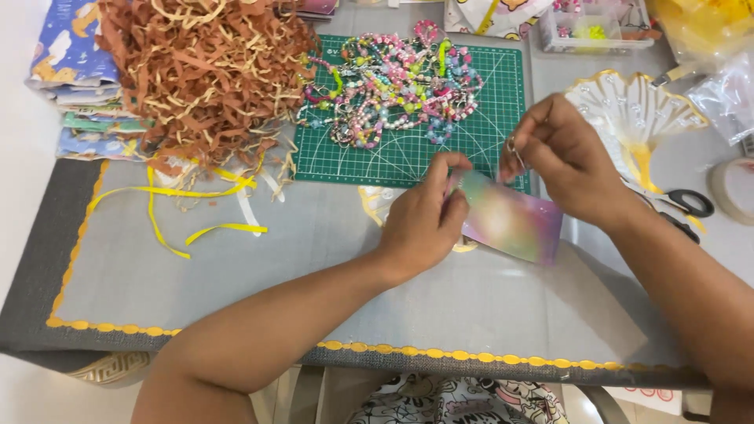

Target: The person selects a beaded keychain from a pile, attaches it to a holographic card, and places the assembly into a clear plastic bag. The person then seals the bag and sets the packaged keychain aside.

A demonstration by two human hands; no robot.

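My left hand pinches the left edge of a shiny pastel rainbow card, holding it just above the grey table. My right hand is closed at the card's upper edge, its fingertips gripping a small metal ring or clasp. Behind both hands, a heap of colourful beaded keychains lies on a green cutting mat.
A big pile of brown shredded paper and yellow ribbon lie at left. Clear gold-edged bags, black scissors and a tape roll sit at right. The table front edge has gold trim.
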